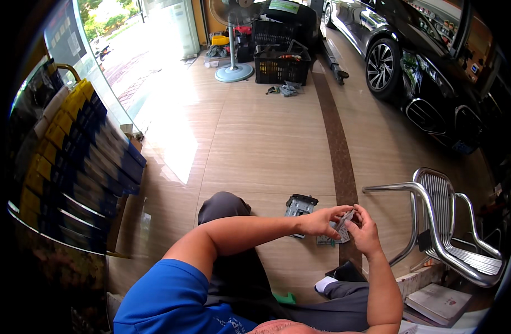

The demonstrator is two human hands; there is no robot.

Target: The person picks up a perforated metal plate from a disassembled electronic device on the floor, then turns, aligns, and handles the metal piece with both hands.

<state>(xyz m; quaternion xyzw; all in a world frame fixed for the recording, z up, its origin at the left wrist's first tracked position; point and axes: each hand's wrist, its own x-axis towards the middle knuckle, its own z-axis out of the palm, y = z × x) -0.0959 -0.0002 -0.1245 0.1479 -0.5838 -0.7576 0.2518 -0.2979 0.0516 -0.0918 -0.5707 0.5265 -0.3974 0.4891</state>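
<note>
My left hand (324, 221) and my right hand (364, 232) meet in front of me, to the right of my raised knee. Between their fingertips is a small, thin grey piece (345, 219); its exact kind is too small to tell. The fingers of both hands are bent around it, with the right thumb pressed against its lower side. On the floor just beyond my left wrist lies a grey boxy device with a black top edge (301, 206). Below my hands is a flat grey-green piece with light markings (329, 240), partly covered by the left hand.
A shiny metal chair (433, 222) stands at the right, with books (439, 303) below it. To the left is a rack of blue and yellow packages (72, 145). Farther off are a fan (233, 72), black crates (282, 67) and a black car (417, 83). Something green (285, 299) lies near my leg.
</note>
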